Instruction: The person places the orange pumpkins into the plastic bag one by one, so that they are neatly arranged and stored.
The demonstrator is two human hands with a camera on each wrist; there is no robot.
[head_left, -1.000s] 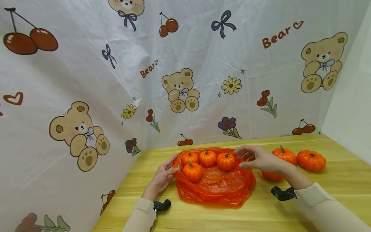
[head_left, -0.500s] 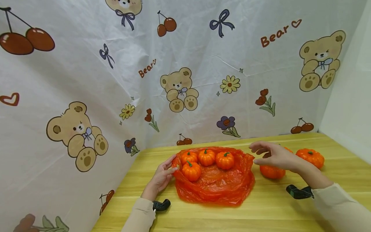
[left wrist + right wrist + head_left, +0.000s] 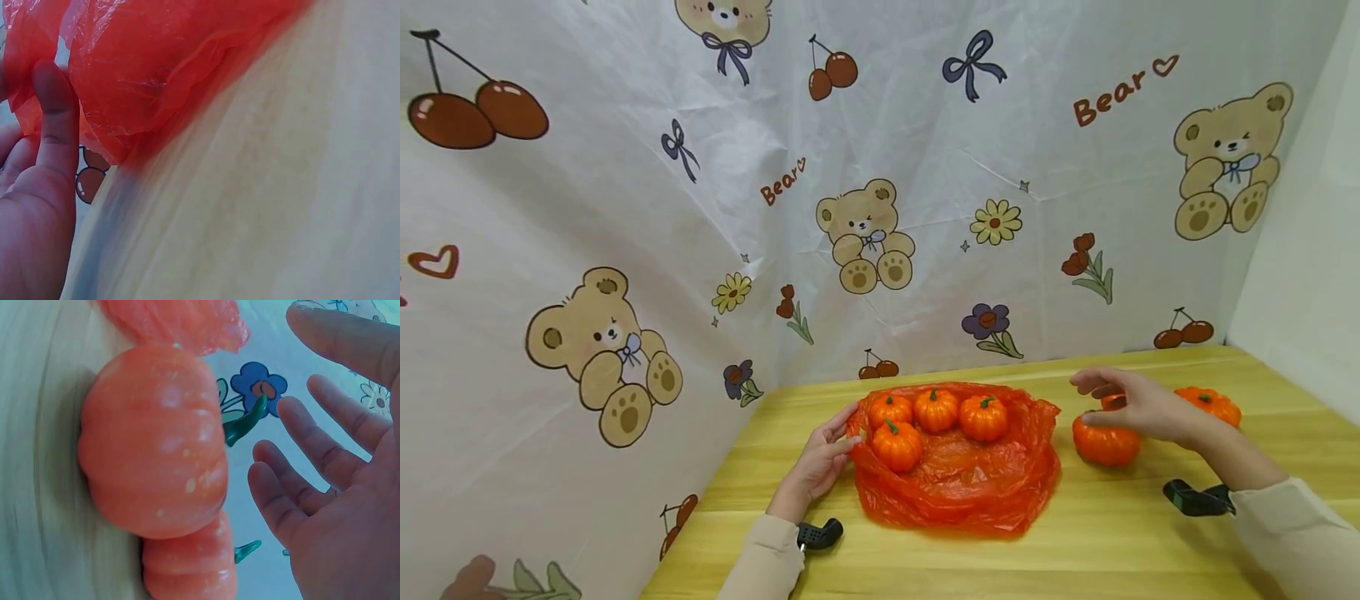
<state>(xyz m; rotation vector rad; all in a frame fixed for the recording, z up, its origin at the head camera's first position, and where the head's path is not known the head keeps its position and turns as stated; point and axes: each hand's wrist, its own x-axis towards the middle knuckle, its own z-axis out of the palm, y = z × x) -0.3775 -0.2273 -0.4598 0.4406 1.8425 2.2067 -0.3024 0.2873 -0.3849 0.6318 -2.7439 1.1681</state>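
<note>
Across the back of my head feed hangs a white sheet (image 3: 925,150) printed with bears, cherries and flowers, cropped by the frame. Below it there's the yellowish wood-grain tabletop (image 3: 940,571), running off the bottom edge. Next size down: the red plastic bag (image 3: 940,504), sitting mid-tabletop, thin and crinkly, kinda see-through, mouth gaping upward, front side slumped in folds. Left wrist cam only gives me a cropped chunk of it, and the wood there is a smear.

Left hand (image 3: 818,462) is pinching the bag's left rim between thumb and fingers; some fingers go behind the film, so I can't make them all out. Right hand (image 3: 1142,406) is spread with a slight curl, holding nothing, just above the near loose pumpkin (image 3: 1107,446). Right wrist cam shows a gap.

All the pumpkins are glossy orange and ribbed. Besides that near one, right of the bag, the far-right pumpkin (image 3: 1213,406) is partly covered by the wrist, and a mostly hidden pumpkin (image 3: 1114,402) peeks out behind the hand. Four small pumpkins (image 3: 898,450) sit inside the bag, toward its back left.

Tiniest bits: green stems (image 3: 249,422). From the head cam, the near pumpkin's is hidden.
</note>
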